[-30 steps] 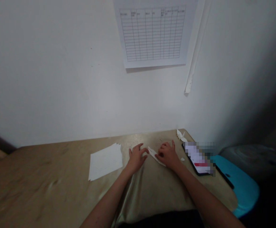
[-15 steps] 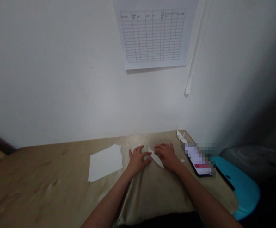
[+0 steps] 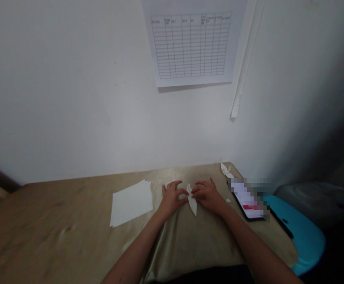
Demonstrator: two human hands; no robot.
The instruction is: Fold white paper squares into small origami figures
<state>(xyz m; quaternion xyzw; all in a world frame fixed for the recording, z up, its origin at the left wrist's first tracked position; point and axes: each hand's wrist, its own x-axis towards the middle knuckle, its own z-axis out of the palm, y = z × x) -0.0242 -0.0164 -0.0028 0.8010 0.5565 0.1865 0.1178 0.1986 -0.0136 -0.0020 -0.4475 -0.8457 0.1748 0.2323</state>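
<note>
A narrow folded piece of white paper [image 3: 192, 205], pointed at its lower end, lies on the tabletop between my hands. My left hand [image 3: 172, 199] has its thumb and index fingertip at the paper's left edge, the other fingers loosely spread. From the other side, my right hand [image 3: 209, 196] pinches the paper's upper part with its fingertips, and one finger is raised. The right fingers cover part of the folds. To the left of my left hand rests a stack of white paper sheets [image 3: 132, 204], slightly fanned at the corners.
A folded paper figure [image 3: 226, 171] sits at the table's far right corner. Near it lie a phone [image 3: 248, 201], partly blurred out, and a small paper scrap [image 3: 228, 200]. A blue stool [image 3: 307, 232] stands beyond the right edge. A printed table sheet [image 3: 192, 47] hangs on the wall.
The folded paper has turned; its lower point has swung left, so it stands more upright in view. My right fingers have shifted slightly along it. My left hand has hardly moved.
</note>
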